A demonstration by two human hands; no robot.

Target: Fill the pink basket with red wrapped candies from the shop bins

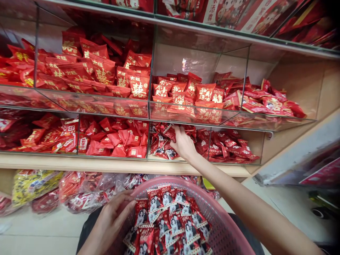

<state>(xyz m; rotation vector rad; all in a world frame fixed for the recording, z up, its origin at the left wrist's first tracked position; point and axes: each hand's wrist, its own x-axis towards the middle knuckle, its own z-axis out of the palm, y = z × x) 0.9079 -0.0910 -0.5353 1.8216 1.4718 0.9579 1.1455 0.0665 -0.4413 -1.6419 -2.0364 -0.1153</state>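
Basket rim (pixel 183 181) was gripped at 10 o'clock by left hand (pixel 114 212).
Packets (pixel 162 150) at 12 were touched by half-curled right hand (pixel 183 144); hold unclear.

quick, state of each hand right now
Left hand: at the pink basket's rim, loosely bent; grip can't be told.
Right hand: at red packets on the lower shelf, fingers bent; can't tell if holding one.

The right arm (pixel 233 193) reaches from lower right, hand (pixel 186 144) near centre, fingers bent; the left hand (pixel 114 214) is lower left, palm down.
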